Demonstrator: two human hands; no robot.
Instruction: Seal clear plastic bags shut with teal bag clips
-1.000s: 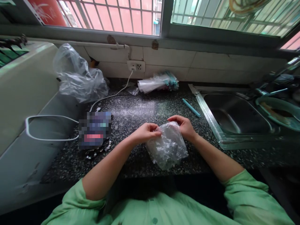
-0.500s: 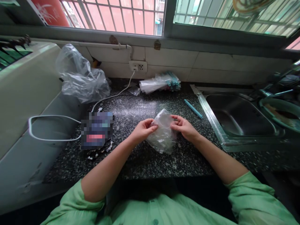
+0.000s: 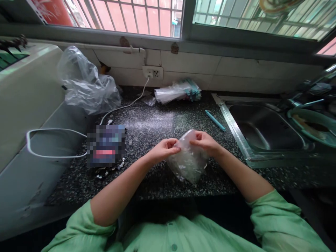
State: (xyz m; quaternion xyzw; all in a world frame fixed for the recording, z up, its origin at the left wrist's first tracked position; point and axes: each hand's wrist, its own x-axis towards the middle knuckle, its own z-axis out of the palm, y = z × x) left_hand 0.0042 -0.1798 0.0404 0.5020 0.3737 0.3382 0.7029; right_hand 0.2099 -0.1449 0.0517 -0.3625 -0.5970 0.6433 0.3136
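Observation:
A crumpled clear plastic bag (image 3: 187,162) hangs between my two hands, low over the speckled dark countertop (image 3: 147,178). My left hand (image 3: 166,150) pinches its left edge between thumb and fingers. On the other side, my right hand (image 3: 206,142) grips the upper right part, with the fingertips partly behind the plastic. Whether anything lies inside the bag I cannot tell. Beyond my right hand, a slim light-blue strip (image 3: 215,120) lies slantwise on the counter.
At the back lies a bundle of clear sleeves with blue ends (image 3: 178,91). A large plastic bag (image 3: 89,84) sits back left. A blurred-out device (image 3: 106,145) lies left, near a white cable (image 3: 56,130). The steel sink (image 3: 265,126) is right, beside a green basket (image 3: 312,127).
Both hands have moved slightly down toward me with the bag. My right hand has shifted along its upper edge, and the bag's lower part now hangs wider and lower.

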